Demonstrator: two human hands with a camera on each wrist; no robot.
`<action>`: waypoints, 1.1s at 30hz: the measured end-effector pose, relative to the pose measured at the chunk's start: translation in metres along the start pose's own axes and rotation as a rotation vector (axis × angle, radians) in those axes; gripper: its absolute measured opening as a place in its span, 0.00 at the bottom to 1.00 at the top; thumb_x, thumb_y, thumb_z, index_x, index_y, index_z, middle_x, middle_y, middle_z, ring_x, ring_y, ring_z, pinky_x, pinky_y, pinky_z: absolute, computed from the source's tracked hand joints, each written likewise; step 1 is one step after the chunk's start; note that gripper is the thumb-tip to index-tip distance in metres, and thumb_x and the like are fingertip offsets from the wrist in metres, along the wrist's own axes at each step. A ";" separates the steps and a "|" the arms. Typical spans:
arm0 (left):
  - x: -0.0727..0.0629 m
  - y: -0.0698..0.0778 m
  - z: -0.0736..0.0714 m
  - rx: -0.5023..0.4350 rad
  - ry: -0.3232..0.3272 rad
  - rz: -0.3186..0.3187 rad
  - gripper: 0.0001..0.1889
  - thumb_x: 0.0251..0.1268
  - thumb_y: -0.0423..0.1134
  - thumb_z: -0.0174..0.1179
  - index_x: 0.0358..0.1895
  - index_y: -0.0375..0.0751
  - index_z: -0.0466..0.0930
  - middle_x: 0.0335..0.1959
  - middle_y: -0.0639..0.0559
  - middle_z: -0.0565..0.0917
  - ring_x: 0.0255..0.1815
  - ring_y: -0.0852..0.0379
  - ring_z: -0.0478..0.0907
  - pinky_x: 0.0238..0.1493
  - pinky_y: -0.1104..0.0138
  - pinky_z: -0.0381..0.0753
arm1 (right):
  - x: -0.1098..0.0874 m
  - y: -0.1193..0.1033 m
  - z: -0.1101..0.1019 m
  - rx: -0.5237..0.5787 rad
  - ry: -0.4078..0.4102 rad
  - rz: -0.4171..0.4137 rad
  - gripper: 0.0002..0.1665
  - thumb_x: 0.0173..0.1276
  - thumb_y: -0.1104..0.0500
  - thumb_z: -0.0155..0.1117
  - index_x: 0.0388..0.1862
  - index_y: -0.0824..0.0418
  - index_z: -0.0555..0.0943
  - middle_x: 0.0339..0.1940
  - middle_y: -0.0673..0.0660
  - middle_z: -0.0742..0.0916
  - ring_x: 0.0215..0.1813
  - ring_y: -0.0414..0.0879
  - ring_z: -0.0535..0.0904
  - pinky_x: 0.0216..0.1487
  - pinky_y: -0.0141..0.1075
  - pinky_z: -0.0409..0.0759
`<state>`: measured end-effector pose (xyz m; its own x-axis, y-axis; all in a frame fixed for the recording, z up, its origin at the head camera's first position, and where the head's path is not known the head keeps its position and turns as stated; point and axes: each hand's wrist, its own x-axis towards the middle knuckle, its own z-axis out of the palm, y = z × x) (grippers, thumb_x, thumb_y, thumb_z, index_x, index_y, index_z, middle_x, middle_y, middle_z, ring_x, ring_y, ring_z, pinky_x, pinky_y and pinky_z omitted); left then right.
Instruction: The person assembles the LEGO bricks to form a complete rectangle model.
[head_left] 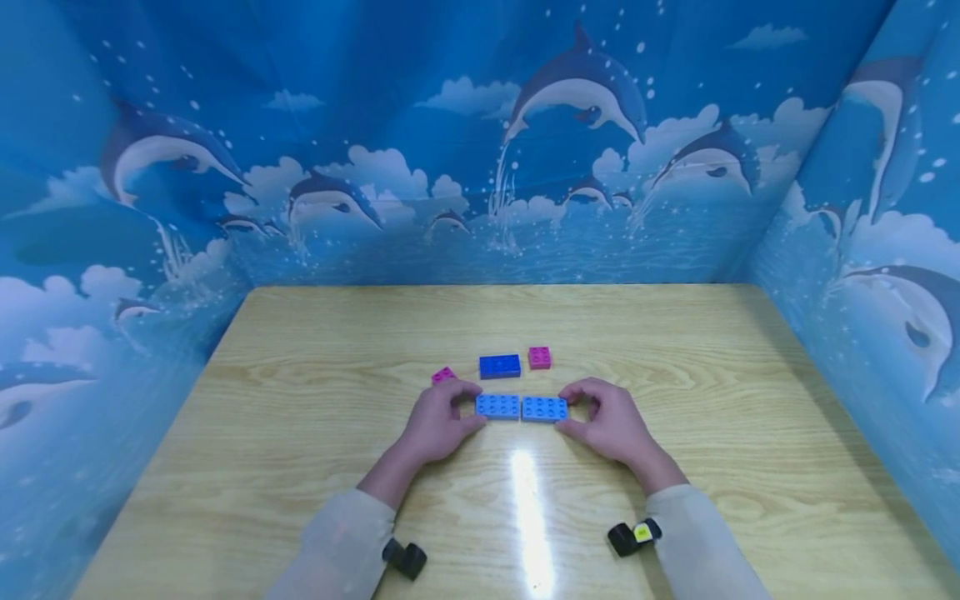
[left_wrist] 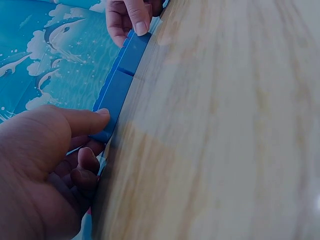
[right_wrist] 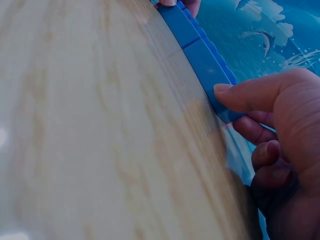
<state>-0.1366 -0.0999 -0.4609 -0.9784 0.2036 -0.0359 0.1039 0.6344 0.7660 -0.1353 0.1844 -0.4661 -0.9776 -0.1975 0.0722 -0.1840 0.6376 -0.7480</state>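
Note:
Two light blue building bricks lie end to end in a row on the table, studs up, with a thin seam between them. My left hand [head_left: 440, 421] pinches the outer end of the left light blue brick [head_left: 497, 407] between thumb and fingers. At the other end, my right hand [head_left: 603, 419] pinches the right light blue brick [head_left: 545, 409] the same way. In the left wrist view the left thumb lies on the brick's near side [left_wrist: 116, 97]. The right wrist view shows the right thumb on its brick's near side [right_wrist: 207, 70].
Just behind the pair lies a dark blue brick [head_left: 499, 367]. A small pink brick [head_left: 539, 357] sits to its right, and another pink brick [head_left: 442, 375] is partly hidden behind the left hand. The wooden table [head_left: 300, 350] meets a dolphin-printed curtain [head_left: 420, 208] at the back.

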 end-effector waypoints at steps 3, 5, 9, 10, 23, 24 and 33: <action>0.000 0.000 0.000 0.002 0.001 0.002 0.22 0.57 0.39 0.73 0.56 0.45 0.82 0.47 0.54 0.82 0.35 0.58 0.74 0.39 0.63 0.77 | 0.001 -0.001 0.000 0.001 -0.009 -0.002 0.21 0.52 0.59 0.81 0.46 0.53 0.85 0.41 0.48 0.84 0.32 0.46 0.73 0.35 0.39 0.74; 0.000 0.000 0.001 0.000 0.000 0.003 0.22 0.57 0.39 0.74 0.55 0.44 0.82 0.47 0.54 0.82 0.35 0.58 0.74 0.39 0.63 0.78 | 0.001 -0.001 0.000 0.009 -0.011 -0.009 0.21 0.52 0.59 0.81 0.46 0.54 0.85 0.41 0.49 0.84 0.32 0.46 0.73 0.35 0.39 0.74; 0.001 -0.001 0.001 0.001 -0.002 0.005 0.22 0.57 0.39 0.74 0.55 0.44 0.82 0.47 0.54 0.82 0.36 0.58 0.75 0.39 0.63 0.78 | 0.002 0.000 0.000 0.024 -0.016 -0.015 0.21 0.52 0.60 0.81 0.46 0.55 0.85 0.42 0.49 0.84 0.32 0.46 0.73 0.34 0.39 0.74; 0.001 -0.001 0.001 0.001 -0.002 0.005 0.21 0.57 0.39 0.73 0.55 0.45 0.82 0.47 0.54 0.82 0.36 0.58 0.75 0.39 0.63 0.78 | 0.002 0.000 0.000 0.027 -0.017 -0.016 0.21 0.52 0.60 0.81 0.46 0.55 0.85 0.42 0.49 0.84 0.32 0.46 0.73 0.34 0.39 0.74; 0.002 -0.001 0.002 0.013 -0.006 0.007 0.22 0.57 0.40 0.74 0.55 0.45 0.82 0.47 0.54 0.82 0.36 0.58 0.75 0.40 0.63 0.77 | 0.004 0.001 0.000 0.047 -0.011 -0.011 0.21 0.52 0.61 0.81 0.46 0.54 0.85 0.42 0.49 0.84 0.29 0.47 0.72 0.31 0.37 0.72; 0.002 -0.001 0.002 0.013 -0.007 0.006 0.22 0.57 0.40 0.74 0.55 0.45 0.82 0.47 0.54 0.82 0.36 0.58 0.74 0.40 0.63 0.77 | 0.004 0.001 0.000 0.047 -0.011 -0.010 0.21 0.52 0.61 0.81 0.47 0.54 0.85 0.42 0.49 0.84 0.29 0.47 0.72 0.31 0.37 0.72; 0.003 -0.001 -0.001 -0.020 -0.006 -0.015 0.24 0.54 0.41 0.75 0.55 0.45 0.82 0.47 0.55 0.81 0.38 0.57 0.75 0.41 0.62 0.77 | 0.004 0.002 0.001 0.054 -0.013 -0.002 0.22 0.52 0.60 0.81 0.47 0.54 0.85 0.41 0.49 0.84 0.29 0.47 0.72 0.31 0.37 0.72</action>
<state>-0.1401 -0.1000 -0.4612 -0.9787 0.1987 -0.0518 0.0853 0.6228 0.7777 -0.1400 0.1845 -0.4679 -0.9757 -0.2092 0.0654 -0.1803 0.5960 -0.7825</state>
